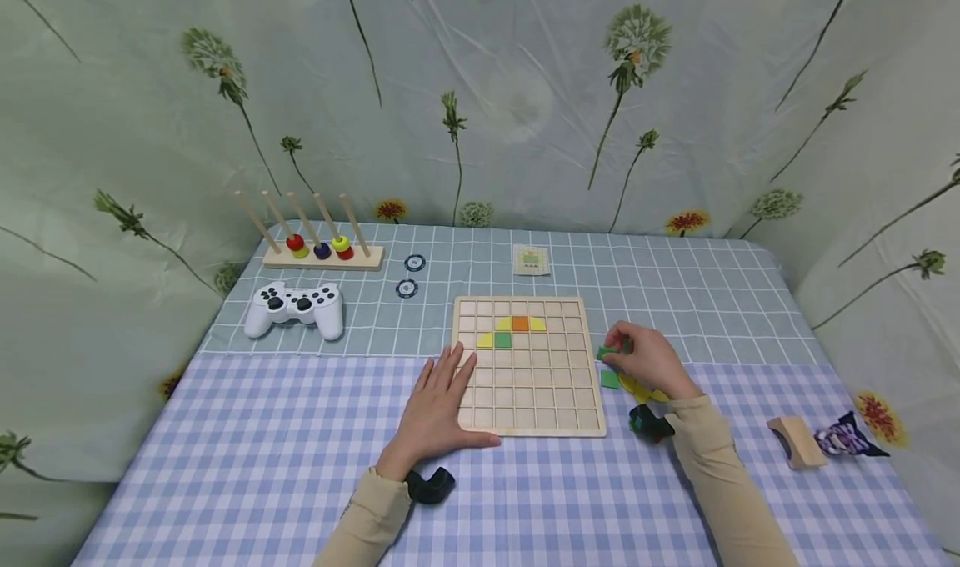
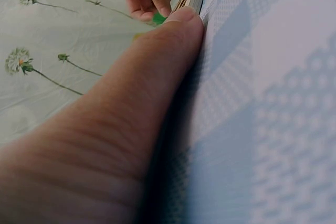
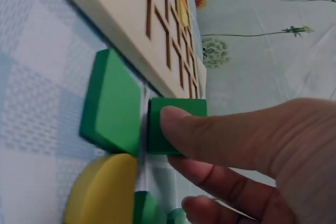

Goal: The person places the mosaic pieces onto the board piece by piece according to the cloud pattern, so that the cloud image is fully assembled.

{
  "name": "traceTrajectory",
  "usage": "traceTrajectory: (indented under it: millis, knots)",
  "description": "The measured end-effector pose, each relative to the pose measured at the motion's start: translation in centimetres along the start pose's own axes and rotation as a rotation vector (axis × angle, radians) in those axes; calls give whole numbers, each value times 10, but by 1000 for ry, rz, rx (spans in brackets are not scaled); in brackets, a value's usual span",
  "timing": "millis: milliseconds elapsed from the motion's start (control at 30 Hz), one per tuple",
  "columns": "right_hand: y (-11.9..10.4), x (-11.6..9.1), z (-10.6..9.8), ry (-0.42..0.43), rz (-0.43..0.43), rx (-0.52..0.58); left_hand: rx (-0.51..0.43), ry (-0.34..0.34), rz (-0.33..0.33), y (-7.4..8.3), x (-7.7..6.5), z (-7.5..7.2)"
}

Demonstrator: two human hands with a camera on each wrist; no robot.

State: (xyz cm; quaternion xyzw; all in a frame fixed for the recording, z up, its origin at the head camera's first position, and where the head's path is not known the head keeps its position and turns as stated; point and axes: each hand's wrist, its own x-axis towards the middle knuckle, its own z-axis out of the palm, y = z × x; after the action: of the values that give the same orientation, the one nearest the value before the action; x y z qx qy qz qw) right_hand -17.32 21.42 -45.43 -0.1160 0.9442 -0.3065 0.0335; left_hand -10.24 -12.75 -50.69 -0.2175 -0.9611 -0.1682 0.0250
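Note:
A wooden grid board (image 1: 536,388) lies on the table, with yellow curved tiles (image 1: 485,340), an orange square tile (image 1: 521,323) and a green one (image 1: 502,340) in its upper cells. My left hand (image 1: 435,413) rests spread on the board's left edge, its thumb along the lower edge. Just off the board's right side, my right hand (image 1: 651,358) pinches a green square tile (image 3: 178,108) between thumb and fingers. Another green square tile (image 3: 118,103) lies beside it, and a yellow rounded tile (image 3: 105,190) sits close by. More green pieces are partly hidden behind my fingers.
Beyond the board lies a small pattern card (image 1: 531,259). Two poker chips (image 1: 407,288), a white game controller (image 1: 295,308) and a bead stacker (image 1: 322,254) stand at the back left. A wooden arch block (image 1: 798,442) and a dark patterned item (image 1: 847,438) lie far right.

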Motion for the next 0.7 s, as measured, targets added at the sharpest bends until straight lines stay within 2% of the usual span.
traceTrajectory:
  millis: [133, 267, 433, 700]
  knots:
    - [-4, -1, -1, 17, 13, 17, 5, -3, -4, 0, 0, 0]
    - [-13, 3, 3, 48, -27, 90, 5, 3, -4, 0, 0, 0]
    - [-32, 13, 18, 49, -93, 188, -1, 7, 1, 0, 0, 0]
    - [-59, 34, 45, 22, -115, 248, 3, -10, -5, 0, 0, -1]
